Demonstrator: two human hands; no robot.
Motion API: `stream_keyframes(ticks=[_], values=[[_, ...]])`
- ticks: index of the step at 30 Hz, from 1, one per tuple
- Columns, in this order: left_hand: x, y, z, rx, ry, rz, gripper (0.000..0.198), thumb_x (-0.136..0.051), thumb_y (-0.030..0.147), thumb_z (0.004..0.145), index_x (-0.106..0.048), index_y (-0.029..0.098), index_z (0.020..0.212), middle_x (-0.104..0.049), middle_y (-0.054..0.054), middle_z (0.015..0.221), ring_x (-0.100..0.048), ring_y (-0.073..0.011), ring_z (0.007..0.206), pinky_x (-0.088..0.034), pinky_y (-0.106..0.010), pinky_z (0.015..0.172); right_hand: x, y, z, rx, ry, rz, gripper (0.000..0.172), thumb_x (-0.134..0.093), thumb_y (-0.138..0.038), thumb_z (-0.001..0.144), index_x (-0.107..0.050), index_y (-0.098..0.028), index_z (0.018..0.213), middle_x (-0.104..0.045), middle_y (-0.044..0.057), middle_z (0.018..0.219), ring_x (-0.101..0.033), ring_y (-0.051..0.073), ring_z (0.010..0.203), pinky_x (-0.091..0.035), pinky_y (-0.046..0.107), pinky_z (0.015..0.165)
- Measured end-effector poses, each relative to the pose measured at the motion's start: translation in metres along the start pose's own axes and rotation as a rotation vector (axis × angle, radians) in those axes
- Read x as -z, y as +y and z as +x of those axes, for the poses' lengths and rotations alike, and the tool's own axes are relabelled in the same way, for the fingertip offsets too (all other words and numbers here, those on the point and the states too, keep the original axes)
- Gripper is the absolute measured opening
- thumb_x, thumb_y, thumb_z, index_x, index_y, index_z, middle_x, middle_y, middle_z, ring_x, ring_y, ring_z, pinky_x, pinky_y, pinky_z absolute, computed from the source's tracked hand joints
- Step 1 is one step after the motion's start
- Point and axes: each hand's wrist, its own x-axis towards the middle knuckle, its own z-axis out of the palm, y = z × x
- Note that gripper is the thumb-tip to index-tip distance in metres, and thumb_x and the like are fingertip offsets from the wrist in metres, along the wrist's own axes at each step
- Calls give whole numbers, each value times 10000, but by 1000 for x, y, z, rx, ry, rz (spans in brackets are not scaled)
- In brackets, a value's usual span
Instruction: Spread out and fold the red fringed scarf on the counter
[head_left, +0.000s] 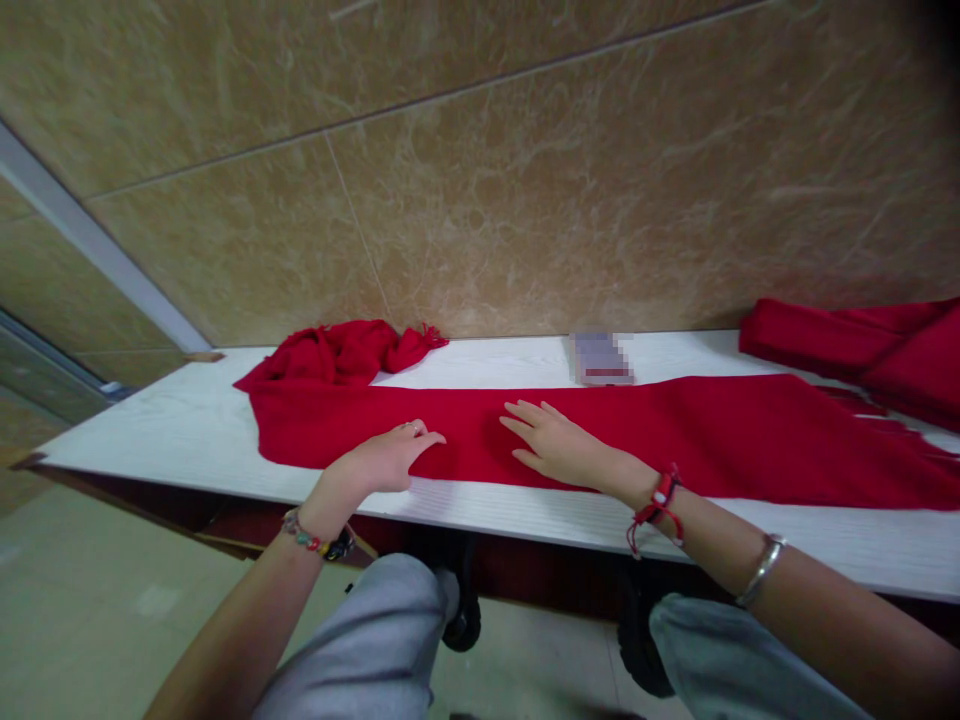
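A long red scarf lies stretched along a white table, its left end bunched up against the wall. My left hand rests flat on the scarf's near edge, fingers stretched out to the right. My right hand lies flat on the scarf a little to the right, fingers spread and pointing left. Neither hand holds anything. Beaded bracelets sit on my left wrist, a red cord and a silver bangle on my right arm.
More folded red cloth lies at the table's far right against the tiled wall. A small blurred-out item sits by the wall behind the scarf. My knees in grey trousers are under the table's front edge.
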Motion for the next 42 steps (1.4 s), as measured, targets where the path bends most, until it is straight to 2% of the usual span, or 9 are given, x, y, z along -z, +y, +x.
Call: stream_keyframes(ticks=[4,8,12,17,21,28,35,38,42], values=[[-9,-9,11,-27,138,37,588,-376,-37,665,-446,189,1203,-476,-88,1259,-412,-197,1183,-342,-318,967,9,-29,9,127,-13,136,455,-528,-327,786,-508,-130,1197,-530,141,1179,-521,234,1025,-430,322,851],[-5,-21,16,-78,194,-37,474,-364,1,681,-521,172,1094,-580,-66,1118,-521,-180,1039,-386,-291,909,6,-46,19,98,-7,134,413,-496,-171,779,-495,-124,1189,-598,132,1035,-554,219,948,-434,300,789],[-2,-29,15,-114,224,-120,486,-356,1,657,-523,185,1075,-606,-41,1061,-542,-164,968,-398,-275,873,3,-41,27,-18,19,196,439,-446,-73,772,-452,-129,1208,-628,119,992,-584,199,897,-428,273,735],[-5,-29,13,-160,259,-136,373,-444,87,689,-526,184,1040,-601,-39,976,-543,-175,882,-422,-276,795,-1,-25,32,-6,102,351,168,-500,-91,779,-605,-131,903,-649,74,859,-587,154,778,-421,235,695],[-8,-29,12,-136,309,-120,280,-468,171,761,-537,191,1032,-607,-35,945,-548,-172,865,-425,-267,767,-7,-18,35,-3,135,401,110,-539,-113,776,-634,-131,828,-661,71,838,-588,145,756,-421,231,698],[-2,-33,1,-26,261,-40,264,-423,224,840,-567,205,1060,-648,-58,964,-581,-193,901,-426,-288,803,-10,-18,36,-16,98,363,113,-540,-152,790,-645,-150,830,-668,61,829,-596,153,757,-415,232,686],[-14,-34,-13,28,270,29,353,-414,45,765,-558,189,1054,-587,-79,1114,-540,-198,1022,-424,-302,851,-10,-24,27,75,94,343,137,-498,-146,810,-627,-130,852,-646,73,858,-575,156,794,-414,247,721],[-19,-39,-19,84,269,48,330,-443,94,786,-552,189,1082,-623,-80,1047,-575,-198,961,-439,-296,821,-12,-26,23,84,106,344,151,-476,-138,819,-614,-129,881,-637,78,885,-569,156,817,-415,252,734],[-20,-44,-25,60,234,129,263,-456,183,829,-569,192,1066,-651,-84,986,-595,-206,918,-444,-294,786,-15,-28,21,66,121,307,148,-479,-133,814,-597,-146,901,-618,67,880,-563,153,806,-416,255,714]])
